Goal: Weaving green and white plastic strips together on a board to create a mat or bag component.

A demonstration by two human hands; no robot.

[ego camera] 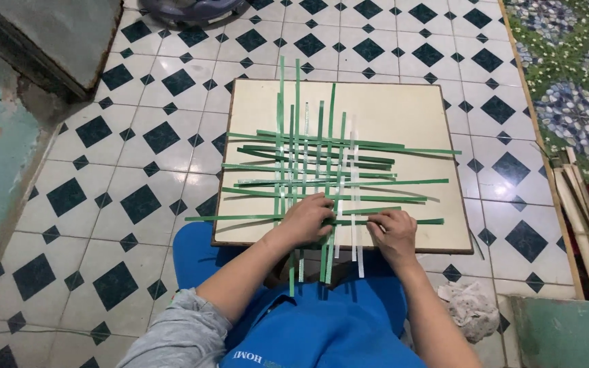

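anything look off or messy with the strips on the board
Slightly. The weave of green strips on the cream board is loose: crosswise strips fan at uneven angles with ragged ends. Both hands, left hand and right hand, press the nearest strip. A crumpled cloth lies on the tiled floor.

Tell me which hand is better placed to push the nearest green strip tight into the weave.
Probably the right hand: its fingers lie on the nearest green strip at the weave's open edge. The left hand presses flat on the crossings, pinning them to the board.
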